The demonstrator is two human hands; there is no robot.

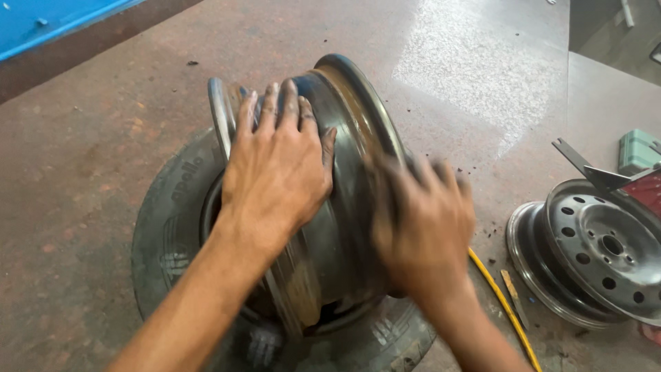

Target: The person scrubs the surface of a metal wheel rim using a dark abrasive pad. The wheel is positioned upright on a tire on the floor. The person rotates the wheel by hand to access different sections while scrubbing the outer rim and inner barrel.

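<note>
Steel rim (330, 207) stands on edge, tilted, lower part inside tyre (165, 227) lying flat on floor (82, 151). Left hand (279, 172) spread flat on rim barrel, fingers over edge, no closed grip. Right hand (421, 227) blurred at rim's right flange; grip state unclear. Risk: rim tipping or slipping, pinching fingers against tyre bead. Second rim (592, 255) and yellow hose (502, 303) close by: trip hazard.
</note>
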